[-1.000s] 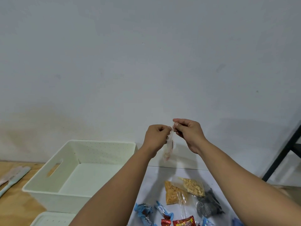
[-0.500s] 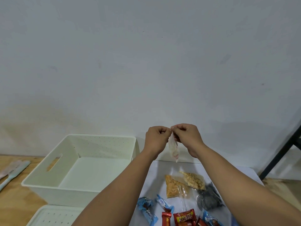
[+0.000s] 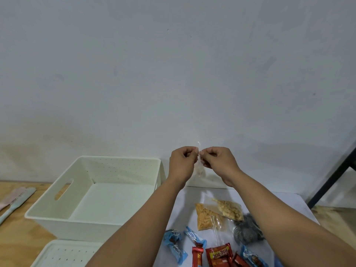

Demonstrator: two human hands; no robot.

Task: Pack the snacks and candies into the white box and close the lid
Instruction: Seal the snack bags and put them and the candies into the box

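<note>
Wood counter [image 3: 17, 239] carries open white box [image 3: 92, 189], nothing inside; lid [image 3: 65, 254] lies flat in front of it; orange and yellow snack bags [image 3: 217, 212], blue and red candies [image 3: 204, 249] on white sheet [image 3: 269, 201] at right; left hand [image 3: 182, 163] and right hand [image 3: 219, 160] raised, fingers of both pinching small clear bag [image 3: 199, 167] between them.

We have a single head-worn view, wide-angle, looking forward and slightly down from above our own forearms. The wall [image 3: 173, 64] fills the upper half; the wooden tabletop [image 3: 17, 237] curves along the bottom edge. Our left hand [image 3: 182, 163] and right hand [image 3: 219, 160] sit near centre, close to the lens. No second view overlaps.
</note>
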